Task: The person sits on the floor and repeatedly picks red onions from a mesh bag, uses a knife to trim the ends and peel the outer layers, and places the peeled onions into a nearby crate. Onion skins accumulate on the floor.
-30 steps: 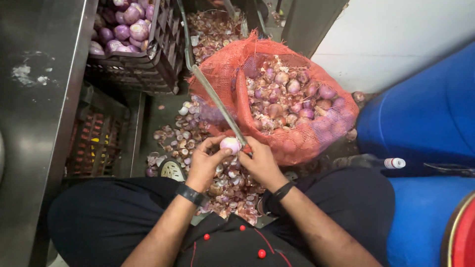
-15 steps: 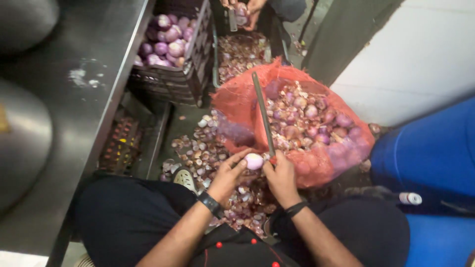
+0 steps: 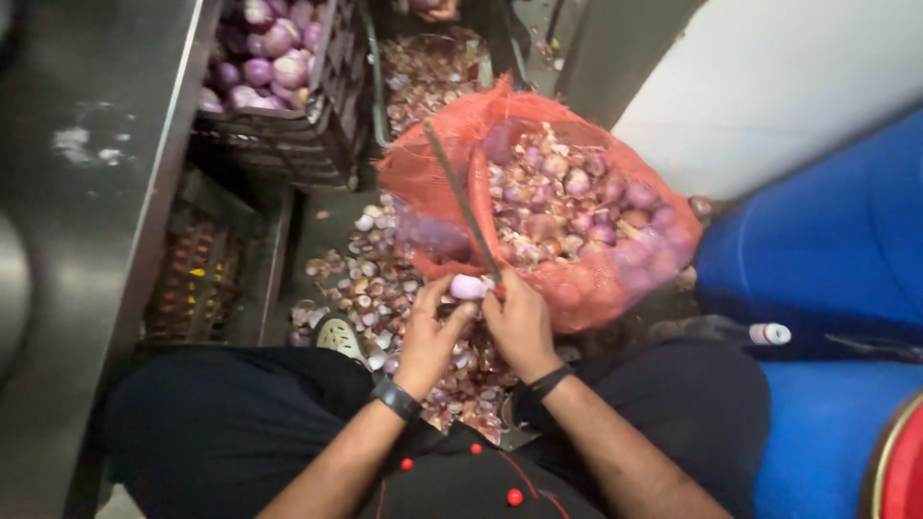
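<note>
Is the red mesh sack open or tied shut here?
Open: the red mesh sack gapes at its top, with loose onions visible inside past the rolled-back edge.

Head camera, steep downward view (close) over lap, floor.

Both forearms reach forward from the lap and converge, wrists nearly meeting. The left hand point(image 3: 430, 336) curls palm-inward, its fingers point(image 3: 452, 306) pinched closed at the tips. The right hand point(image 3: 520, 322) is closed in a fist-like grip, knuckles up, just beside it.
</note>
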`<state>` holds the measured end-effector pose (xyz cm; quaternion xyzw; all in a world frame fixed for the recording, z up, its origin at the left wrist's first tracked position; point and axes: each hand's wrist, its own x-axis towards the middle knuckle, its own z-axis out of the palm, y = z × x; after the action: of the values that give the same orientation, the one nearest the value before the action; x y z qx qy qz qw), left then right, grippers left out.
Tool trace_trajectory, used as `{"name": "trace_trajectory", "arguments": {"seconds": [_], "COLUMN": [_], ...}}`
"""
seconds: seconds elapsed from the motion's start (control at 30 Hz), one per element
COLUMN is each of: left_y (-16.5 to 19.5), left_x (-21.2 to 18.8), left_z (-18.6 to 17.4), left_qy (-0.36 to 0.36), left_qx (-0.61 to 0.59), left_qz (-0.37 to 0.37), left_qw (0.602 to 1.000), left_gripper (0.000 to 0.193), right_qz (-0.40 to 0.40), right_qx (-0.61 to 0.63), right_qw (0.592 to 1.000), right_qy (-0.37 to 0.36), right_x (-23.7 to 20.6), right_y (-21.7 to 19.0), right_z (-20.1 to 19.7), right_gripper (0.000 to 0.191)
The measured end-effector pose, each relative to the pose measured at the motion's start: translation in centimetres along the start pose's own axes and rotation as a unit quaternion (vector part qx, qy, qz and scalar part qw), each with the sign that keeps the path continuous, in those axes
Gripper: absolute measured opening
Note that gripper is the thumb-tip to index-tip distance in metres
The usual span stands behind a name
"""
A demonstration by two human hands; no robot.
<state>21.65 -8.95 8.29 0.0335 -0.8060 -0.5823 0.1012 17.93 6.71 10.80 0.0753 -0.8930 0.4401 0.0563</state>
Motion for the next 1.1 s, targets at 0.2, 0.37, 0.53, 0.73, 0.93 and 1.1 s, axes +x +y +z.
{"name": "trace_trajectory", "arguments": {"seconds": [0.2, 0.37, 0.53, 0.73, 0.93, 1.1], "left_y": [-0.4, -1.4, -2.6, -2.8, -1.2, -1.1], "left_x": [1.7, 2.4, 2.9, 2.2, 1.9, 1.3], "left_z": [-0.8, -1.0, -1.5, -0.9, -0.4, 0.1], "left_qy": [-0.055, -0.062, -0.056, -0.069, -0.053, -0.02], "left_qx": [-0.33, -0.411, -0.436, -0.36, -0.37, -0.387], "left_qz": [-0.281, -0.251, -0.267, -0.288, -0.282, -0.32], "left_qw": [0.899, 0.874, 0.858, 0.885, 0.883, 0.865], "left_gripper": [0.044, 0.038, 0.028, 0.032, 0.028, 0.027], "right_qz": [0.043, 0.19, 0.028, 0.086, 0.098, -0.032], "right_qx": [0.183, 0.197, 0.1, 0.166, 0.325, 0.141], "right_qw": [0.979, 0.961, 0.994, 0.972, 0.921, 0.983], "right_qy": [-0.084, -0.034, -0.041, -0.144, -0.193, -0.111], "right_x": [0.1, 1.5, 1.2, 0.6, 0.8, -0.1], "right_y": [1.0, 1.3, 0.8, 0.8, 0.4, -1.1], "right_z": [0.5, -0.3, -0.8, 0.0, -0.6, -0.5], "right_gripper": [0.011, 0.017, 0.04, 0.024, 0.032, 0.038]}}
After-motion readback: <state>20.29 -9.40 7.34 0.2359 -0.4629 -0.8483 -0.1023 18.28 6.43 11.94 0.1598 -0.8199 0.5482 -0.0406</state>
